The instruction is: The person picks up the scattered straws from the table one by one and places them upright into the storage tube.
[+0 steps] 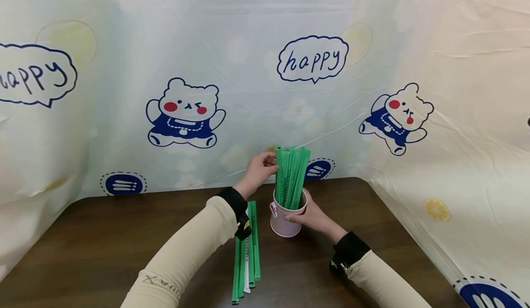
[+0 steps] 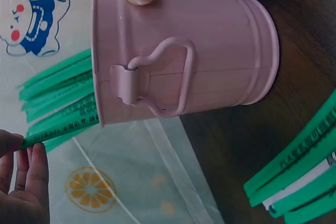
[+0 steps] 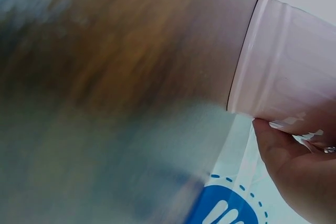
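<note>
A small pink metal bucket point(image 1: 283, 227) with a side handle stands upright on the table, holding a bunch of green-wrapped straws point(image 1: 291, 174). My right hand point(image 1: 313, 213) grips the bucket around its right side, the thumb across its front near the rim. At the bunch's left edge, my left hand point(image 1: 257, 172) pinches one green-wrapped straw point(image 2: 60, 131) near its top; its lower end is hidden inside the bucket. Several more green-wrapped straws point(image 1: 255, 252) lie on the table left of the bucket, with a white one point(image 1: 247, 264) among them. My left wrist partly covers them.
The brown wooden table point(image 1: 124, 252) extends to both sides. A printed curtain point(image 1: 248, 68) with bears and lettering hangs close behind the bucket and along the right side.
</note>
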Available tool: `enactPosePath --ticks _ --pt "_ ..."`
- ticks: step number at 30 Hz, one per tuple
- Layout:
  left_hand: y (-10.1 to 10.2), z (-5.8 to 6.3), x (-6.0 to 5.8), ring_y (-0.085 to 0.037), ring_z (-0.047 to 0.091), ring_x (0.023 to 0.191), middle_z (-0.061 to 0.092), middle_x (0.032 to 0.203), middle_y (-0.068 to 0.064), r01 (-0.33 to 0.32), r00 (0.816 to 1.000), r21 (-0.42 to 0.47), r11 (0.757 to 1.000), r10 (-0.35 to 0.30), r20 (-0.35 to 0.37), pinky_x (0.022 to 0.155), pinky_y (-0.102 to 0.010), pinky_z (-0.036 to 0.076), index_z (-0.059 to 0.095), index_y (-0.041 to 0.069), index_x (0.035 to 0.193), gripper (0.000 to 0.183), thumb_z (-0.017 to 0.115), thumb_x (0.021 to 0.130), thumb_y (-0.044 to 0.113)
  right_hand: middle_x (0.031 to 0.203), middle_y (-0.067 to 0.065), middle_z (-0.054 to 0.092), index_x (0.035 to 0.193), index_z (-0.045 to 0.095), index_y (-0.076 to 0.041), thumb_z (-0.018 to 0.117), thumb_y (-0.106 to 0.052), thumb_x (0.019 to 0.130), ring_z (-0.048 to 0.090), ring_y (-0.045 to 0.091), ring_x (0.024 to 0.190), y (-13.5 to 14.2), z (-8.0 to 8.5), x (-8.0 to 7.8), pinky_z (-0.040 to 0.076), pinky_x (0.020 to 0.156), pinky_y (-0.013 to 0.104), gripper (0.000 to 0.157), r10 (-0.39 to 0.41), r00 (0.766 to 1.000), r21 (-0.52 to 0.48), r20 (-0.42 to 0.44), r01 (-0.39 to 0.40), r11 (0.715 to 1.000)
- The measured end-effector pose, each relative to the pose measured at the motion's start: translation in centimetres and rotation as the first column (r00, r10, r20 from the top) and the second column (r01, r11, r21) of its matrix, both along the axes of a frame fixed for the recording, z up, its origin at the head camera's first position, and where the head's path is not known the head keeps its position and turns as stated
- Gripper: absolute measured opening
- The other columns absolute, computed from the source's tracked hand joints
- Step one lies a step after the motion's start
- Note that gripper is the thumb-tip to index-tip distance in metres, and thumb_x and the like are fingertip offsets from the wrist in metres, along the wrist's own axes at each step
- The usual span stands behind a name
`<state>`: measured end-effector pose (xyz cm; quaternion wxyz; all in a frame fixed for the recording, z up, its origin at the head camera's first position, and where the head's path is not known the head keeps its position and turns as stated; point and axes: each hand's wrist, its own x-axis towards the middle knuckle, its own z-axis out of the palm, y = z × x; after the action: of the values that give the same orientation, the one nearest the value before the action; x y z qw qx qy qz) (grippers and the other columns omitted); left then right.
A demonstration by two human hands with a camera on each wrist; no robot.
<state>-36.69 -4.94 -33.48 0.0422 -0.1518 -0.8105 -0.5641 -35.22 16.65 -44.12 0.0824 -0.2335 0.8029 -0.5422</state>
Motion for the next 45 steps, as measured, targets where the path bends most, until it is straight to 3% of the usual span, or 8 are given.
enactPosePath --ticks 6,13,18,26,30,36,41,45 --pt "0.2 -0.7 -0.8 -0.039 0.062 0.120 0.063 0.127 -0.026 -0.046 0.998 -0.014 0.999 0.047 0.029 0.098 -0.045 0.054 0.054 -0.003 0.143 0.043 0.059 0.100 0.003 0.159 0.026 0.032 0.159 0.013 -0.004 0.080 -0.016 0.087 0.044 0.043 0.141 -0.1 -0.2 -0.1 0.038 0.118 0.063 0.099 0.016 0.999 -0.025 -0.028 -0.017 1.000" --pt "-0.3 -0.9 -0.7 -0.039 0.062 0.123 0.063 0.133 -0.026 -0.053 0.997 -0.027 0.998 0.055 0.062 0.102 -0.048 0.053 0.049 0.002 0.149 0.050 0.061 0.101 0.006 0.160 0.025 0.032 0.160 0.013 -0.006 0.080 -0.016 0.087 0.044 0.043 0.141 -0.2 0.2 -0.2 0.037 0.119 0.063 0.100 0.033 0.998 -0.040 -0.046 -0.034 0.999" --pt "-1.8 -0.8 -0.8 -0.039 0.062 0.122 0.064 0.133 -0.026 -0.048 0.996 -0.034 0.998 0.050 0.080 0.101 -0.046 0.055 0.052 0.001 0.147 0.047 0.061 0.102 0.008 0.160 0.024 0.031 0.160 0.012 -0.007 0.080 -0.016 0.087 0.043 0.042 0.141 -0.1 0.5 -0.3 0.036 0.119 0.063 0.099 0.016 0.999 -0.026 -0.037 -0.017 1.000" --pt "-5.4 -1.2 -0.9 -0.038 0.068 0.111 0.067 0.126 -0.028 -0.097 0.989 -0.117 0.988 0.109 0.098 0.094 -0.042 0.059 0.061 -0.004 0.135 0.037 0.063 0.099 0.008 0.161 0.024 0.031 0.160 0.012 -0.007 0.079 -0.013 0.087 0.042 0.043 0.143 0.2 0.6 -0.5 0.035 0.120 0.064 0.099 0.014 0.999 -0.026 -0.044 -0.016 1.000" --pt "-7.3 -2.5 -0.4 -0.039 0.069 0.105 0.068 0.122 -0.032 -0.086 0.980 -0.148 0.985 0.111 0.167 0.092 -0.043 0.060 0.059 -0.010 0.133 0.037 0.061 0.098 0.003 0.162 0.024 0.029 0.160 0.011 -0.007 0.079 -0.012 0.087 0.040 0.044 0.144 0.3 0.6 -0.5 0.034 0.120 0.064 0.100 0.022 0.999 -0.032 -0.042 -0.024 0.999" --pt "-8.5 -5.8 1.0 -0.035 0.072 0.092 0.070 0.112 -0.029 -0.038 0.949 -0.275 0.961 0.121 0.292 0.089 -0.046 0.062 0.059 -0.014 0.132 0.040 0.063 0.095 0.000 0.162 0.024 0.029 0.160 0.012 -0.006 0.079 -0.012 0.087 0.040 0.044 0.144 0.4 0.4 -0.3 0.034 0.120 0.064 0.100 0.009 0.999 -0.023 -0.031 -0.010 1.000" --pt "-8.1 -8.1 1.8 -0.020 0.065 0.071 0.070 0.091 -0.021 -0.025 0.940 -0.408 0.913 0.160 0.301 0.070 -0.035 0.062 0.066 -0.014 0.119 0.032 0.066 0.090 -0.002 0.161 0.025 0.029 0.160 0.012 -0.006 0.079 -0.013 0.087 0.041 0.044 0.144 0.2 0.1 -0.2 0.035 0.119 0.064 0.099 0.008 1.000 -0.011 -0.031 -0.008 1.000" --pt "-7.8 -9.4 2.0 -0.018 0.063 0.072 0.069 0.098 -0.019 -0.039 0.935 -0.473 0.880 0.199 0.293 0.062 -0.029 0.058 0.069 -0.012 0.111 0.028 0.071 0.085 -0.002 0.161 0.025 0.029 0.160 0.011 -0.006 0.079 -0.014 0.088 0.041 0.043 0.144 0.1 0.0 -0.1 0.035 0.119 0.064 0.100 0.008 1.000 0.002 -0.017 -0.008 1.000"
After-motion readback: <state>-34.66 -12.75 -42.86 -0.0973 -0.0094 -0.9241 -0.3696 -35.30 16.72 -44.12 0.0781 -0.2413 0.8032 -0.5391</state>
